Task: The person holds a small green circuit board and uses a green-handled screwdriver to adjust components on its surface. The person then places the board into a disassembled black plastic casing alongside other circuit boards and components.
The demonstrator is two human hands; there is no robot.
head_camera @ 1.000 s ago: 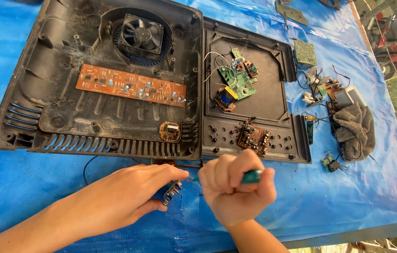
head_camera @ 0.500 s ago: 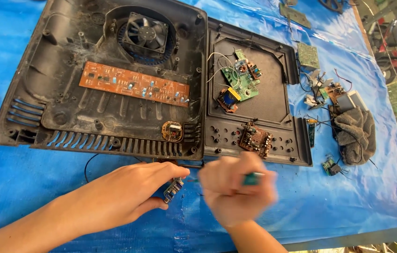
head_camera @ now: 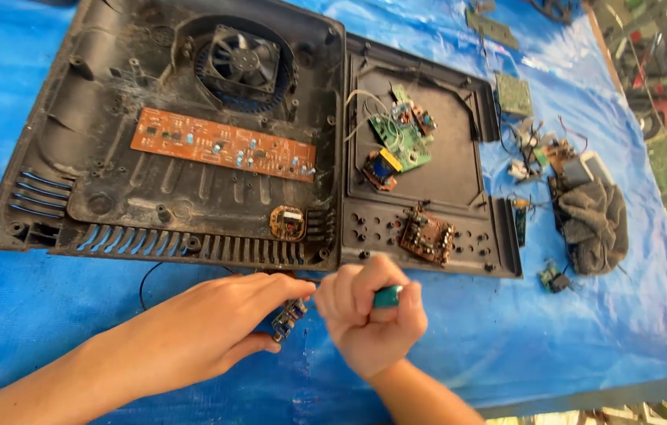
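Two hands at the desk's near edge: left hand [head_camera: 215, 323] pinching one small circuit board [head_camera: 289, 317], right hand [head_camera: 369, 323] clenched round one green-handled tool [head_camera: 387, 296], below two black casing halves [head_camera: 192, 134] holding one fan [head_camera: 244, 59].

This looks like an informal electronics repair spot, partly outdoors. A blue plastic sheet [head_camera: 507, 346] covers the work surface, and across the middle and upper left of the frame lies a dusty, opened black appliance casing [head_camera: 97, 181] with a cooling fan [head_camera: 243, 59] and a long orange circuit board [head_camera: 223, 145]. Loose green boards [head_camera: 404, 134], wires and small parts sit scattered at the right, beside a dirty grey rag [head_camera: 593, 224], with sunlit clutter beyond the upper right edge.
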